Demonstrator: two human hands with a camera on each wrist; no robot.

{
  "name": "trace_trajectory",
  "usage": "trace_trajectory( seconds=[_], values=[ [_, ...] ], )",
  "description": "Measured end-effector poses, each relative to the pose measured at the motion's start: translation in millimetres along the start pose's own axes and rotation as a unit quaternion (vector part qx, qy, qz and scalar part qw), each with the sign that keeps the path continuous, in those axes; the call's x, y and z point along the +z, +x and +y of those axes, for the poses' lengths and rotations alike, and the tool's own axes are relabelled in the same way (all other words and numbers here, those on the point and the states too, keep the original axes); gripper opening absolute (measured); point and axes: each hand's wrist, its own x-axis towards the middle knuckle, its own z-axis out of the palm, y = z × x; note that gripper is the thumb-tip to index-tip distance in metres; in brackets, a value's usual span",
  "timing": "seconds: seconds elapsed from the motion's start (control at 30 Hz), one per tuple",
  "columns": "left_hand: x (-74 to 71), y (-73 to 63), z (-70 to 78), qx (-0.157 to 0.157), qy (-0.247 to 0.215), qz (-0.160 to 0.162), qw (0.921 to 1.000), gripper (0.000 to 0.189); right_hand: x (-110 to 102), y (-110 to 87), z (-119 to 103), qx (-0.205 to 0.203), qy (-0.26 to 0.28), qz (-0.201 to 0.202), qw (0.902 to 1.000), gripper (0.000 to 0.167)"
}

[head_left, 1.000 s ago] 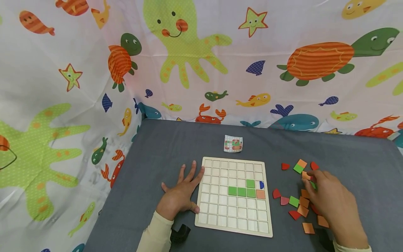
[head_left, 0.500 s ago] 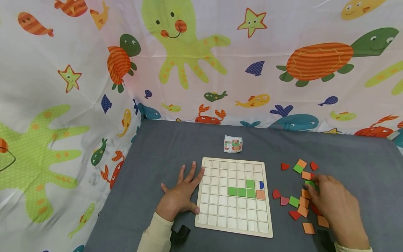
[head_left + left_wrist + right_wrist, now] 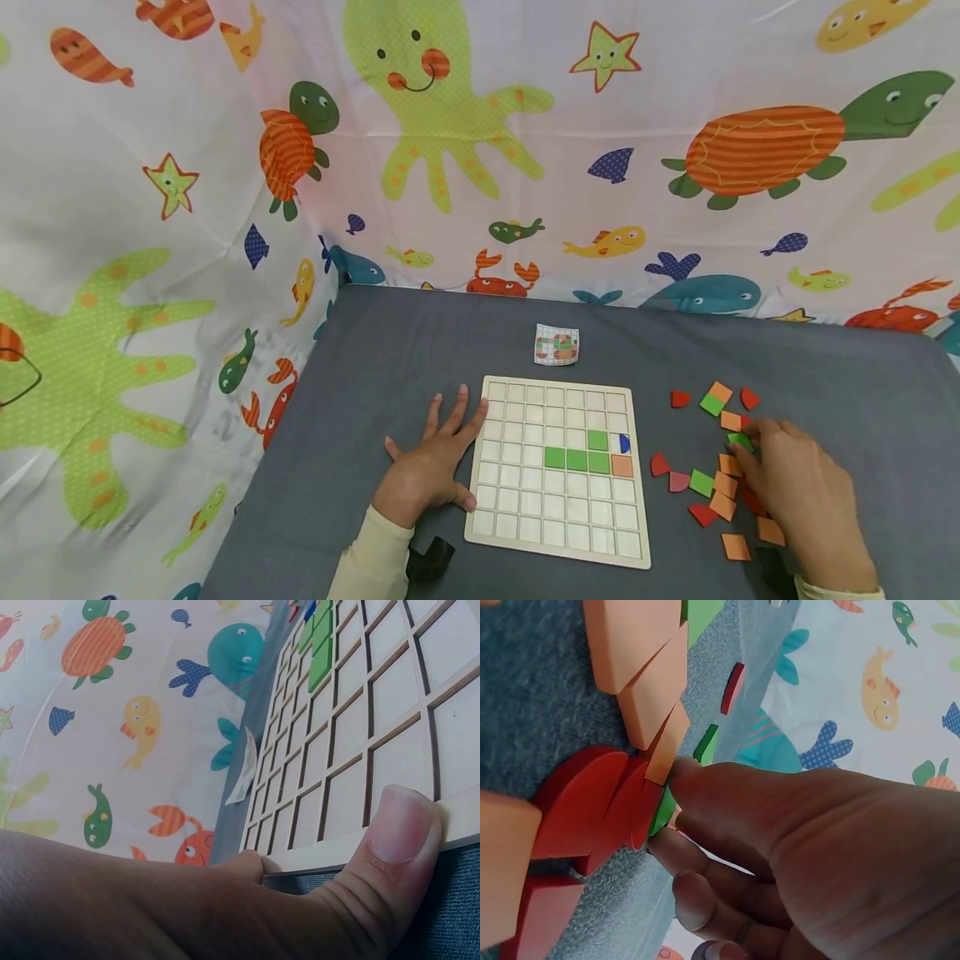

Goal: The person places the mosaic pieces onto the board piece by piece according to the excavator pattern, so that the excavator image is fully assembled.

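My left hand lies with fingers spread at the left edge of a wooden grid board. Its thumb touches the board's rim. Several green square tiles, an orange square tile and a blue half-round piece sit in the board's cells. To the right, my right hand reaches into a loose group of pieces. Its thumb and fingertips pinch a green square tile, partly hidden by the fingers. Orange square tiles and red rounded pieces lie beside that hand.
A small printed card with a coloured grid pattern lies behind the board. Loose red pieces and orange tiles are scattered on the grey cloth. A patterned curtain stands behind and left.
My right hand has shifted slightly right and down from near an orange tile to the green tile, its fingertips closing on it. The left hand keeps its place.
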Motion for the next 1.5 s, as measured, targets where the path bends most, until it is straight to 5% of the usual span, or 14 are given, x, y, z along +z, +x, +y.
trace_trajectory(
  seconds=[0.27,0.6,0.9,1.2,1.5],
  values=[
    [-23.2,-18.2,26.1,-0.008,0.008,-0.003,0.9999,0.138,-1,0.1,-2,0.002,-0.001,0.008,1.0000,0.037],
    [-9.2,-9.0,11.5,-0.005,0.001,0.000,1.0000,0.143,-1,1.8,-3,0.008,-0.007,-0.023,0.9997,0.035],
    [-21.4,-16.8,23.0,-0.008,0.000,-0.007,0.9999,0.138,-1,3.6,-6,-0.007,0.001,-0.025,0.9997,0.033],
    [-23.6,-17.9,26.7,-0.013,0.008,-0.006,0.9999,0.138,-3,0.0,-28,-0.060,0.003,0.014,0.9981,0.048],
    [-22.7,-16.2,25.6,-0.012,0.007,-0.007,0.9999,0.137,7,-5.2,-68,-0.137,0.021,0.080,0.9872,0.039]
  ],
)
